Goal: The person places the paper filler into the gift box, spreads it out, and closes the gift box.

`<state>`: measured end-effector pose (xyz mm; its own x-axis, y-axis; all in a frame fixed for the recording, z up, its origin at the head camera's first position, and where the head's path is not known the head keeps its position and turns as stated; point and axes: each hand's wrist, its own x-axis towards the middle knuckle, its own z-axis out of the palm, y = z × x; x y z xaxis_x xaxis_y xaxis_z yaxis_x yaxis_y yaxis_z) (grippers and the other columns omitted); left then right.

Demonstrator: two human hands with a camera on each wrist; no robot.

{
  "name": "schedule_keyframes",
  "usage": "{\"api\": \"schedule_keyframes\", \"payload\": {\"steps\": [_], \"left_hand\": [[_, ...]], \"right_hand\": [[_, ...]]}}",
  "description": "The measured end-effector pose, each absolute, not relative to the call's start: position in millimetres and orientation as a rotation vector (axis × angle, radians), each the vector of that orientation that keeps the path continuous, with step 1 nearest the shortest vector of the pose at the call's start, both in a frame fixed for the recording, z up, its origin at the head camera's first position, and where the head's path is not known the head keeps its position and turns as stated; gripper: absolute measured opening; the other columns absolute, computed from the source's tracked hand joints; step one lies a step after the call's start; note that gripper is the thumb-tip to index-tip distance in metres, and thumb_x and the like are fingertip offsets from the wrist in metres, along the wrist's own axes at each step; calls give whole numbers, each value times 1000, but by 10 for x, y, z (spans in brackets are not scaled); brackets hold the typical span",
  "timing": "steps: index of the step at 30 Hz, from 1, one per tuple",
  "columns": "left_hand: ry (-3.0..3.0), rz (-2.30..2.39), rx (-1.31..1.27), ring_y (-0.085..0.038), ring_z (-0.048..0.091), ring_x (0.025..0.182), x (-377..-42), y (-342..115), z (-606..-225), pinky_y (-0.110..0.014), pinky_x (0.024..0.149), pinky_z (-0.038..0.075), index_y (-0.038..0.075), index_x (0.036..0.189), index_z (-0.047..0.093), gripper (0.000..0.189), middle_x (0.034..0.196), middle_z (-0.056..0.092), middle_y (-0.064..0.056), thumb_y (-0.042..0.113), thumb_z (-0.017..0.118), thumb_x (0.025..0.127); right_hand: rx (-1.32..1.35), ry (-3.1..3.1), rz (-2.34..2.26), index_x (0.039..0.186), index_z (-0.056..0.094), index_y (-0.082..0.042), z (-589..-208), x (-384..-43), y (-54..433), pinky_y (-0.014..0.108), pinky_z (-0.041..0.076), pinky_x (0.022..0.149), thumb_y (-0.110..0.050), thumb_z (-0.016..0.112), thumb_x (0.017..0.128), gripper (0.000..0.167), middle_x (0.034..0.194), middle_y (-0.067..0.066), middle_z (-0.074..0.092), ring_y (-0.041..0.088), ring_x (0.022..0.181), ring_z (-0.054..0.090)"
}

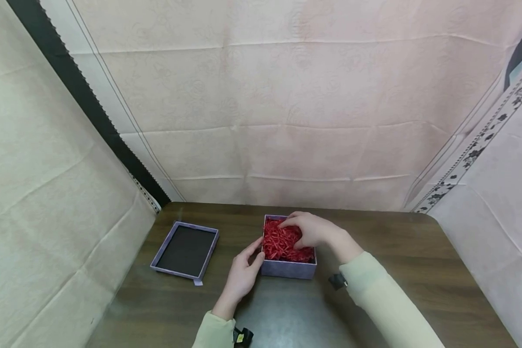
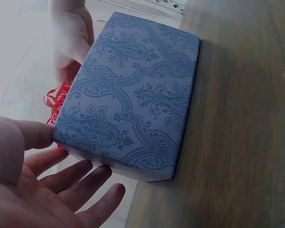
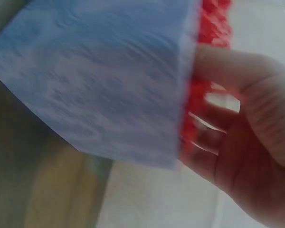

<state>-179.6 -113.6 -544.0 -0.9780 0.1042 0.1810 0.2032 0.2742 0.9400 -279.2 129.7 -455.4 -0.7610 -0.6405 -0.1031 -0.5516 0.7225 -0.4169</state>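
A lavender gift box [image 1: 289, 269] with a darker floral pattern [image 2: 128, 90] stands on the table, its top uncovered. Red shredded paper [image 1: 282, 244] fills it up to the rim. My left hand [image 1: 243, 273] rests against the box's left side, thumb at the near corner and fingers loosely extended [image 2: 61, 185]. From the right, my right hand [image 1: 311, 229] reaches over the rim, thumb and fingers spread apart on the shredded paper. In the right wrist view the box wall hides the tips of the right fingers [image 3: 213, 114].
Left of the box lies the lid [image 1: 184, 249], its black inside facing up, with a small tab [image 1: 197, 282] at its near corner. The brown wooden table [image 1: 374, 290] ends at a pale cloth curtain [image 1: 287, 145] behind. Cloth also hangs on both sides.
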Motion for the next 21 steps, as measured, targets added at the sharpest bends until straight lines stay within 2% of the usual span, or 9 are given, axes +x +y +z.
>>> {"api": "schedule_keyframes", "payload": {"steps": [5, 11, 16, 21], "left_hand": [[-2437, -1823, -296, -33, 49, 146, -1791, -1132, -5422, -55, 119, 40, 9, 156, 57, 47, 157, 56, -11, 19, 62, 110], [-2447, -1816, -285, -32, 50, 146, -1788, -1142, -5431, -56, 118, 41, 10, 156, 57, 48, 157, 56, -11, 20, 62, 110], [-2449, -1811, -288, -32, 50, 146, -1785, -1138, -5430, -56, 118, 40, 9, 156, 57, 47, 156, 57, -11, 17, 63, 110], [-2443, -1788, -302, -35, 51, 145, -1781, -1133, -5436, -58, 117, 41, 6, 154, 58, 46, 155, 58, -13, 11, 62, 109]], "right_hand": [[-1043, 2651, -626, 142, 71, -25, -4406, -2748, 1368, 56, 50, 109, -19, 91, 87, 59, 154, 11, 56, 34, 141, 53], [-1270, 2609, -549, 136, 76, -25, -4518, -2715, 1228, 49, 51, 110, -32, 83, 96, 41, 148, 9, 61, 28, 135, 59], [-1277, 2698, -353, 123, 84, -19, -4692, -2722, 1146, 45, 56, 104, -24, 82, 97, 26, 137, 12, 69, 28, 123, 67], [-1189, 2768, -282, 114, 86, -14, -4844, -2758, 1129, 45, 58, 100, -16, 83, 95, 20, 131, 15, 71, 31, 118, 70]]}}
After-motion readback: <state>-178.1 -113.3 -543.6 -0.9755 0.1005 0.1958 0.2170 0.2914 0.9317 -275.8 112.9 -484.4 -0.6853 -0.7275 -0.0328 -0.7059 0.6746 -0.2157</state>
